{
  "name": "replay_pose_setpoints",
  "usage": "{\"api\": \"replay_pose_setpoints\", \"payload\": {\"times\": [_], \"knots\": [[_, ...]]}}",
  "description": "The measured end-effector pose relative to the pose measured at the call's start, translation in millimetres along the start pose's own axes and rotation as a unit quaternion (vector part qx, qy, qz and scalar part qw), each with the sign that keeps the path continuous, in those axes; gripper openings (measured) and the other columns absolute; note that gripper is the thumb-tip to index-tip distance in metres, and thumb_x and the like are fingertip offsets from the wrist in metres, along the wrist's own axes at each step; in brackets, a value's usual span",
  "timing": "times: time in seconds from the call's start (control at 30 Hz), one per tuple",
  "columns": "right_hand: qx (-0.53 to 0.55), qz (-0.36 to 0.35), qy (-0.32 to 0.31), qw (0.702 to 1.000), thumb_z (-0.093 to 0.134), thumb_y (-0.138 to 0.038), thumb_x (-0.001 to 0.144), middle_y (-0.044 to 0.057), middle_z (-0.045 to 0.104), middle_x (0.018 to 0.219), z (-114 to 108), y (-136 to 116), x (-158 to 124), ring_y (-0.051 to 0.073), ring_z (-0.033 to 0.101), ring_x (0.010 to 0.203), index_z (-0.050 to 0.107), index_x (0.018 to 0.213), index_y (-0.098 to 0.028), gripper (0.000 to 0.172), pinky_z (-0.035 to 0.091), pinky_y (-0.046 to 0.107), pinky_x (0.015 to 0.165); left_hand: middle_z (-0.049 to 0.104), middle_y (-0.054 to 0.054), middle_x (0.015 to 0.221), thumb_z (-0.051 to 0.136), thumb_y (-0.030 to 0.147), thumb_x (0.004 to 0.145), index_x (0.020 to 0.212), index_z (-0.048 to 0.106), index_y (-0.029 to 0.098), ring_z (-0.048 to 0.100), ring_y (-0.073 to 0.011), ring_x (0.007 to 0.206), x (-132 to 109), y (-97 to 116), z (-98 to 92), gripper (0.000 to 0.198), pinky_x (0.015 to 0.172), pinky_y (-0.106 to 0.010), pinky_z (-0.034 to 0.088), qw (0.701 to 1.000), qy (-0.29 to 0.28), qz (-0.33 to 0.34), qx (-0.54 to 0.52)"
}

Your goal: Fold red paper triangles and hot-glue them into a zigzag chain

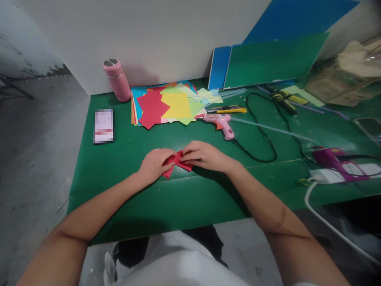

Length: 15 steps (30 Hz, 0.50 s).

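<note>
Both hands meet over a piece of folded red paper (186, 165) on the green table. My left hand (156, 163) grips its left side, thumb and fingers pinched on the paper. On the other side, my right hand (205, 155) is closed on the upper right part, fingertips near the middle crease. Two red flaps spread out below the fingers; the rest of the paper is hidden under the hands. Behind them lies a stack of coloured paper sheets, with red sheets (151, 108) and yellow sheets (177, 106) on top.
A pink hot glue gun (222, 124) lies right of the paper, its black cord looping right. Beyond it is a yellow utility knife (228, 109). A pink bottle (117, 81) and a blurred-out flat object (103, 126) stand left. A power strip (327, 176) sits right.
</note>
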State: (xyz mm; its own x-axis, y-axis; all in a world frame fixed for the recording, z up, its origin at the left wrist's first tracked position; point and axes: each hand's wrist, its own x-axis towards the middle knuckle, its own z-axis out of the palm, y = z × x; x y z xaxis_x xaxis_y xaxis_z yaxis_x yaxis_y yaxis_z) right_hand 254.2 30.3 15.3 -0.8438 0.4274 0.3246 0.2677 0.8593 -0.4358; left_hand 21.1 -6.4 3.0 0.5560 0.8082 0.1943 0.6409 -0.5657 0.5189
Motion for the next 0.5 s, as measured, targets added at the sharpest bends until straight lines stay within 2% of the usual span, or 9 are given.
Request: {"api": "replay_pose_setpoints", "payload": {"times": [0.1,0.2,0.37,0.5], "knots": [[-0.04,0.002,-0.021,0.999,0.047,-0.03,0.097,0.01,0.071,0.101,1.3,4.9,-3.2,0.019,0.062,0.091,0.074,0.1,-0.021,0.029,0.048,0.033,0.079,0.072,-0.005,0.104,0.064,0.027,0.087,0.107,0.063,0.019,0.066,-0.0185,0.092,-0.4,0.3,0.2,0.022,0.081,-0.03,0.048,1.0,0.006,-0.013,-0.001],[-0.08,-0.001,-0.041,0.996,0.046,-0.029,0.098,0.01,0.071,0.102,0.6,5.2,-4.6,0.02,0.062,0.091,0.074,0.102,-0.019,0.03,0.049,0.032,0.076,0.072,-0.004,0.097,0.063,0.028,0.087,0.1,0.063,0.018,0.065,-0.0171,0.084,-0.4,1.1,-0.2,0.016,0.077,-0.029,0.048,1.0,0.007,-0.02,0.002],[-0.119,0.004,-0.054,0.991,0.046,-0.029,0.098,0.01,0.072,0.1,2.3,3.5,-4.5,0.019,0.063,0.089,0.074,0.103,-0.02,0.03,0.048,0.031,0.073,0.07,-0.003,0.097,0.058,0.024,0.09,0.088,0.063,0.018,0.064,-0.016,0.083,-0.4,0.4,-0.4,0.008,0.074,-0.027,0.046,1.0,0.003,0.014,0.011],[-0.121,0.003,-0.045,0.992,0.048,-0.03,0.097,0.009,0.072,0.099,3.5,3.7,-4.7,0.018,0.063,0.087,0.075,0.101,-0.021,0.028,0.046,0.03,0.072,0.07,-0.004,0.101,0.058,0.024,0.09,0.088,0.064,0.019,0.064,-0.0163,0.085,-1.4,-2.4,1.5,0.008,0.074,-0.028,0.047,0.999,0.012,0.027,0.021]]}}
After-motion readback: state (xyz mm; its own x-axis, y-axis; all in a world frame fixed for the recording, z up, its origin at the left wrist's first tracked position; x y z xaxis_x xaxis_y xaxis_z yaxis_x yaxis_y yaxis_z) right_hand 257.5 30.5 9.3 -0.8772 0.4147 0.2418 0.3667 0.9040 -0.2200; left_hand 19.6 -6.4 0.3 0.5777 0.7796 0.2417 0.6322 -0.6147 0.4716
